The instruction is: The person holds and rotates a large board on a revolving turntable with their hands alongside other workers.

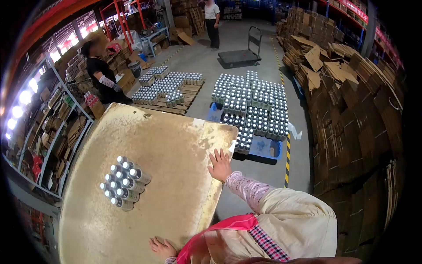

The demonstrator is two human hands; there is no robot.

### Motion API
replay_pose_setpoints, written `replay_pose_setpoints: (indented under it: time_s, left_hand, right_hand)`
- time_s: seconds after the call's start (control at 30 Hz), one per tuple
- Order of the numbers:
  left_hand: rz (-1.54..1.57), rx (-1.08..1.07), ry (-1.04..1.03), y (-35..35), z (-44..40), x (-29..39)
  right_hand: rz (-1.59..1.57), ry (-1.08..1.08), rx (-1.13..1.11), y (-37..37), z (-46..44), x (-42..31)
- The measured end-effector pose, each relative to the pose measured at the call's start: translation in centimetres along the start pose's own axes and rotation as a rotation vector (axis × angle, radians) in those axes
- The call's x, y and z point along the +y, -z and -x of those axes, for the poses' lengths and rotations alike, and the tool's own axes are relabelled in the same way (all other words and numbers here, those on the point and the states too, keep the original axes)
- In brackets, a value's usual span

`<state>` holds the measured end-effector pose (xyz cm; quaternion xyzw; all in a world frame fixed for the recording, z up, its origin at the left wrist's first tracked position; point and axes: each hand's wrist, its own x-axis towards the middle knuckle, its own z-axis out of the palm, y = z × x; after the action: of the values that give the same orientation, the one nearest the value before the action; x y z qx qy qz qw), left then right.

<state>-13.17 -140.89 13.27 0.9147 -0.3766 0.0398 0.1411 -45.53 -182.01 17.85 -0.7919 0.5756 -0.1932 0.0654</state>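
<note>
My right hand (220,166) lies flat on the right edge of a worn, cream-coloured tabletop (171,149), fingers spread. Lower down, my left hand (163,247) rests at the near edge of the same top, with its fingers apart and part of it hidden by my clothing. Neither hand holds anything. A tight block of white-capped bottles (125,182) stands on the table, to the left of my hands and apart from both. Their labels are too small to read.
Packs of similar bottles fill a blue pallet (268,147) and a wooden pallet (189,99). A platform trolley (239,57) stands beyond. Flattened cardboard (351,145) is piled right, a metal rack (52,141) left. One person (103,75) is by the wooden pallet, another (212,22) farther back.
</note>
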Motion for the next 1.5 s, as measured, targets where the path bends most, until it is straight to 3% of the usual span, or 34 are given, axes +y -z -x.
replay_pose_setpoints:
  time_s: [0.17,0.27,1.17,1.5]
  left_hand:
    - [-0.037,0.013,0.01,0.3,0.0,0.6]
    - [0.037,-0.118,0.068,2.1,-0.2,1.8]
    - [0.051,-0.125,0.057,2.1,-0.1,1.7]
    - [0.047,-0.107,0.021,1.9,-0.3,1.5]
  right_hand:
    - [-0.005,0.008,0.019,-0.2,0.1,0.1]
    - [0.003,0.004,0.023,-0.4,0.1,0.2]
    - [0.002,-0.048,-0.12,0.8,-0.2,-0.3]
    - [0.007,-0.026,-0.029,-0.1,-0.1,0.0]
